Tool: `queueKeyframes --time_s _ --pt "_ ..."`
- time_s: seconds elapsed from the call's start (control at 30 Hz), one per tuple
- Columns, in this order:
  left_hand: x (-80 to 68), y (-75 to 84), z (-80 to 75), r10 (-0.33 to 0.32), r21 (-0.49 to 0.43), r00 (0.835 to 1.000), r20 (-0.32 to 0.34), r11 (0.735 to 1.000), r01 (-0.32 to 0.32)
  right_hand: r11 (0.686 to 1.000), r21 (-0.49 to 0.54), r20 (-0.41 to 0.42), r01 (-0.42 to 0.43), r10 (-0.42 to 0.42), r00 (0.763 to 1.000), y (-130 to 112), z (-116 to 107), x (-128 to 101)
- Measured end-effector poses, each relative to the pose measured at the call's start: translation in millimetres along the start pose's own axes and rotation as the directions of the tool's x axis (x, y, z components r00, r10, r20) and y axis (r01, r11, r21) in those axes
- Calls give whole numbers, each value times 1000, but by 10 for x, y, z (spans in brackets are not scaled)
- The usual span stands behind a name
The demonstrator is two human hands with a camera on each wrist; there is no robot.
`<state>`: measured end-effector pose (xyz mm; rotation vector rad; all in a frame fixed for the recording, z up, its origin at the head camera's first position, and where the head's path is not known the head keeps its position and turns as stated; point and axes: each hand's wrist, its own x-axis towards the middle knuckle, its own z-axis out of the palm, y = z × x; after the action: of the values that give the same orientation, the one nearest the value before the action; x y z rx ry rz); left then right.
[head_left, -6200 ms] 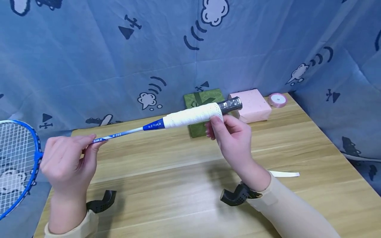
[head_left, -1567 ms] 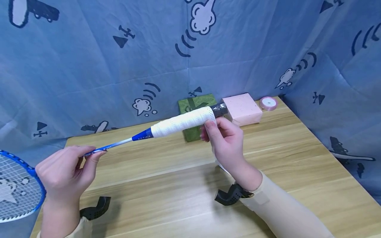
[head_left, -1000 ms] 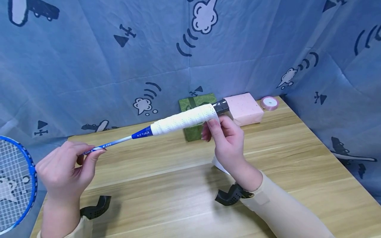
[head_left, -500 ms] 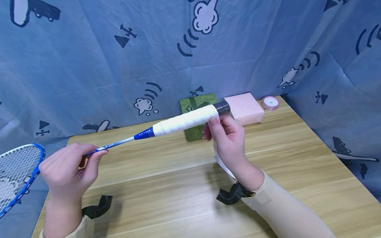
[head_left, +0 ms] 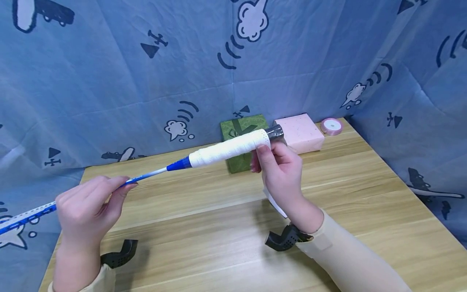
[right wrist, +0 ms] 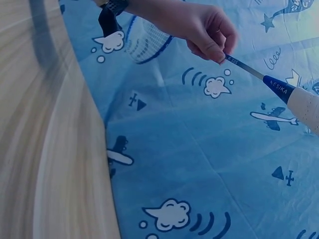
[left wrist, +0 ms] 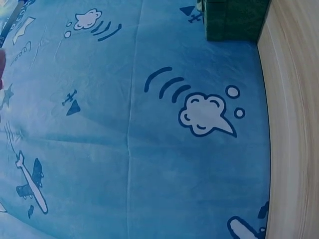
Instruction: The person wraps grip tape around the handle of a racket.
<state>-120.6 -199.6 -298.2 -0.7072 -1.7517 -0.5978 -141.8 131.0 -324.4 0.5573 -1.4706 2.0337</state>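
Observation:
A blue badminton racket is held level above the wooden table (head_left: 219, 227). My left hand (head_left: 122, 187) pinches its thin shaft (head_left: 153, 174); the right wrist view shows the same left hand (right wrist: 212, 35) on the shaft. The racket head (head_left: 25, 217) is edge-on at the far left. White grip tape (head_left: 230, 148) covers most of the handle, and a short dark butt end (head_left: 275, 132) is bare. My right hand (head_left: 268, 156) holds the tape at the wrap's edge with thumb and fingers. A loose tape tail (head_left: 275, 202) hangs under that hand.
A green gift box (head_left: 240, 136), a pink box (head_left: 300, 132) and a pink ribbon roll (head_left: 331, 126) stand along the table's back edge. Blue patterned cloth (head_left: 109, 81) hangs behind and to both sides. The left wrist view shows only cloth, the green box (left wrist: 232, 20) and the table edge (left wrist: 294, 124).
The racket has turned about its shaft, so its head went from face-on to edge-on. The white wrap reaches closer to the butt end than 6 seconds ago. Both hands kept their hold.

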Motion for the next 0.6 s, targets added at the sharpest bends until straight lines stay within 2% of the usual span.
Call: queueKeyframes --time_s 0.17,0.27,0.6 --pt "-1 -3 54 9 101 994 -111 995 3 1000 6 20 -8 8 1000 -31 3 6" --pt "-13 -10 74 6 127 988 -156 992 14 1000 13 29 -22 22 999 -48 10 4" --pt "-7 7 85 -9 146 987 -159 989 33 995 -99 14 -31 32 999 -25 -6 20"
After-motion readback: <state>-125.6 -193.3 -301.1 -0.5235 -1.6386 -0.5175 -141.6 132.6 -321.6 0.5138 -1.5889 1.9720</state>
